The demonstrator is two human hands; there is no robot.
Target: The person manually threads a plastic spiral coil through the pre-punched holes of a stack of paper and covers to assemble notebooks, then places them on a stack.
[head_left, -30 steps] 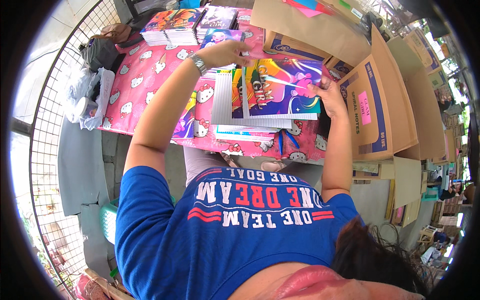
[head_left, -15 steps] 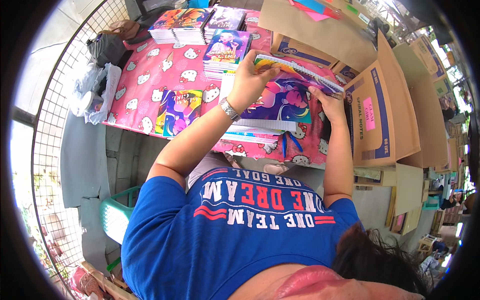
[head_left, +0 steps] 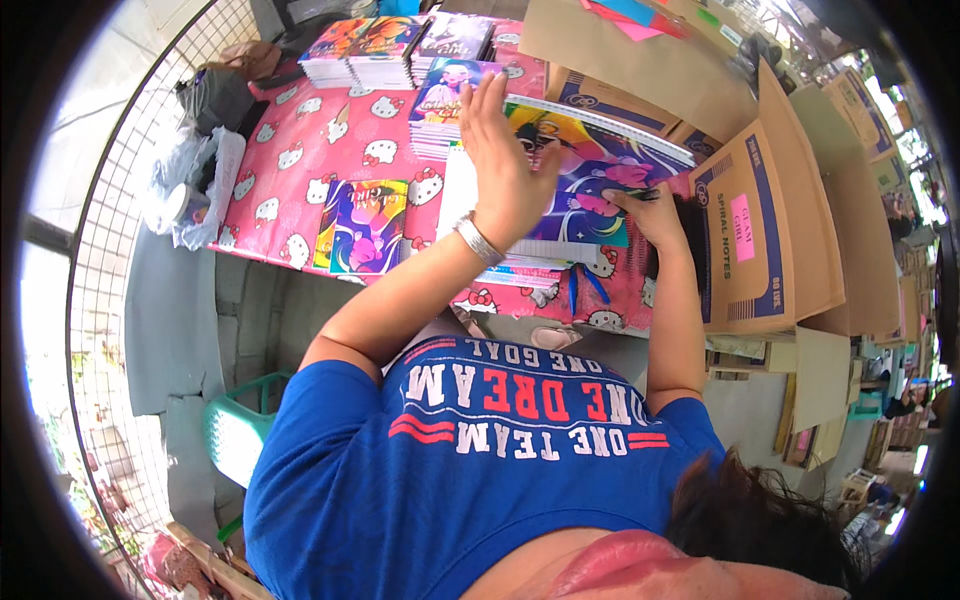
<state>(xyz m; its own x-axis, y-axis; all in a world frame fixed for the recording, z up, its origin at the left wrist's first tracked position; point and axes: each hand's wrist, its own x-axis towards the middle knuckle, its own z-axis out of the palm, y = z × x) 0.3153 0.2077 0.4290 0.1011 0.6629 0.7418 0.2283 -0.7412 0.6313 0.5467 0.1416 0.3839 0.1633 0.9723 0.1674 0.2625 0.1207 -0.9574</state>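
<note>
Pink-patterned table (head_left: 345,155), brown open carton (head_left: 740,265) at right; left of that, glossy notebook (head_left: 600,148), purple-pink-yellow cover, white far edge. Left grip (head_left: 503,172) spread wide; right grip (head_left: 657,215) half-curled at cover, can't tell what it holds.

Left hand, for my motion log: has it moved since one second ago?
Yes: the left hand moved rightward and downward relative to the pink-labelled cardboard box.

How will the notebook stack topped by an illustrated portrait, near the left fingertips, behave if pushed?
The notebook stack would probably feel heavy for its size, given the many layered page edges. Its upper layers may slide, as no strap shows around them. It sits low and broad on the pink tablecloth, so tipping seems unlikely.
</note>
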